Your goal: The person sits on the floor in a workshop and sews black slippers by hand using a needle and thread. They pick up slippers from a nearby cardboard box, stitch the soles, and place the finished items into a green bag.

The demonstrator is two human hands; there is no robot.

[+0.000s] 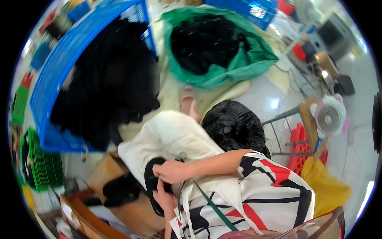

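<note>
Over my lap, on the white apron (175, 131), lies a long, rounded black piece shaped like a shoe (152, 185). My right hand (172, 171) reaches across from the right, its fingers pinched at the upper part of this piece. Just below, my left hand (164, 198) grips its side, with one finger stretched up along it toward the right hand. Parts of the piece are hidden behind both hands. Thin dark cords (182, 157) hang beside my right wrist.
A blue crate (47, 91) heaped with black pieces (111, 79) stands at the left. Ahead is a green sack (187, 81) of black pieces. A black bag (234, 123) sits right of my knees, near a fan (329, 114). More black pieces (121, 190) lie on cardboard (109, 171).
</note>
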